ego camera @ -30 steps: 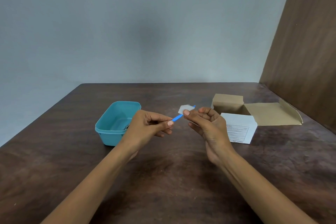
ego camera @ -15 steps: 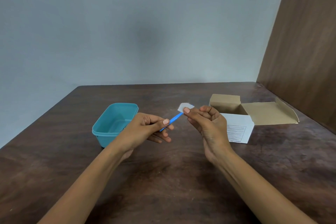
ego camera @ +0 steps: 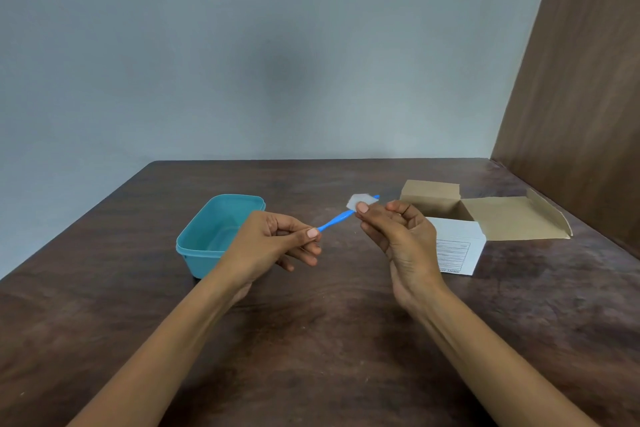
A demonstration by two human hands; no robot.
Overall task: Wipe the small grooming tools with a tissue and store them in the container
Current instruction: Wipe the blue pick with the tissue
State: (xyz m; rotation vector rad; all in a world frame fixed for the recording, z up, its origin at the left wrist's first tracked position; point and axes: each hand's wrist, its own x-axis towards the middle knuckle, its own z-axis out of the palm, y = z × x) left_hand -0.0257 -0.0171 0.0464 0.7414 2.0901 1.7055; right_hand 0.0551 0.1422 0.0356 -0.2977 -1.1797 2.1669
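My left hand (ego camera: 273,246) pinches one end of a thin blue grooming tool (ego camera: 337,218) between thumb and forefinger, above the table. My right hand (ego camera: 398,239) pinches a small white tissue (ego camera: 360,200) folded around the tool's far end; the blue tip pokes out past the tissue. A teal plastic container (ego camera: 207,236) stands open on the table just left of and behind my left hand. Its inside is partly hidden by my hand.
An open cardboard box (ego camera: 453,243) with a white labelled side and brown flaps folded out lies right of my right hand. A brown wooden panel (ego camera: 581,114) rises at the table's right edge. The dark wooden table (ego camera: 329,340) meets a grey wall behind.
My left hand has slid left along the blue tool, so more of its shaft shows between the hands. The right hand stays pinched on the tissue.
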